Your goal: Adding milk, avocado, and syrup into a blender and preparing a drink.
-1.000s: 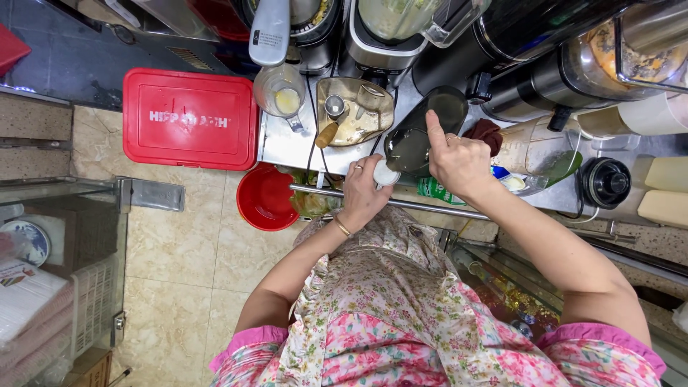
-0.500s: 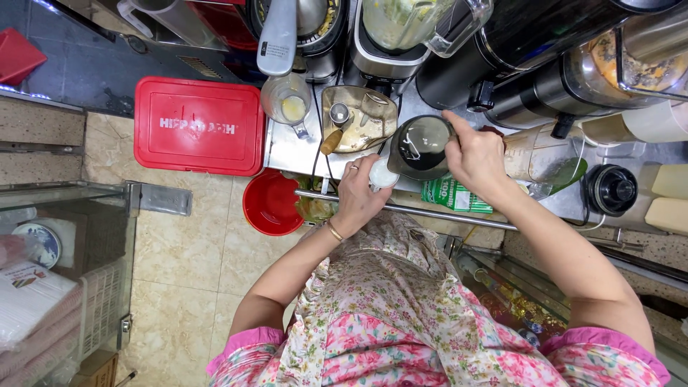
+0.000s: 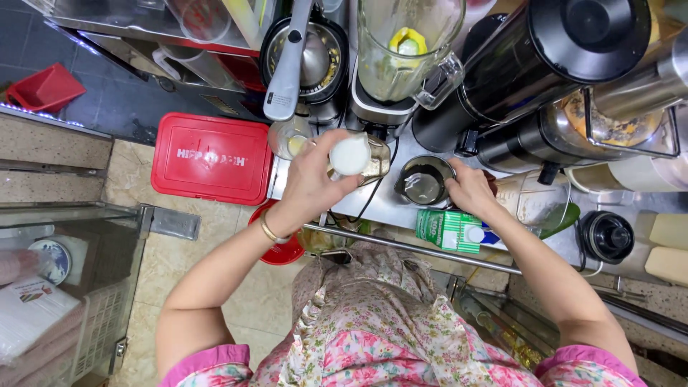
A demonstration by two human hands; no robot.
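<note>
A green and white carton (image 3: 450,230) lay on the steel counter (image 3: 387,209), just beside the right hand (image 3: 469,190), which closed on a metal cup (image 3: 424,180). The left hand (image 3: 313,179) gripped a white-topped bottle (image 3: 350,155) above a glass jar (image 3: 374,159), mostly hidden. A red lidded box (image 3: 213,159) with white lettering sat left; the cup's contents looked dark, perhaps liquid.

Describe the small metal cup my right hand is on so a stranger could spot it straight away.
Start at the steel counter below the row of blenders and juicers. Just in front of the tall clear blender jug, beside the green and white carton, stands the small metal cup, with the right hand on it. It is the only open, round steel cup there, dark inside.
</note>
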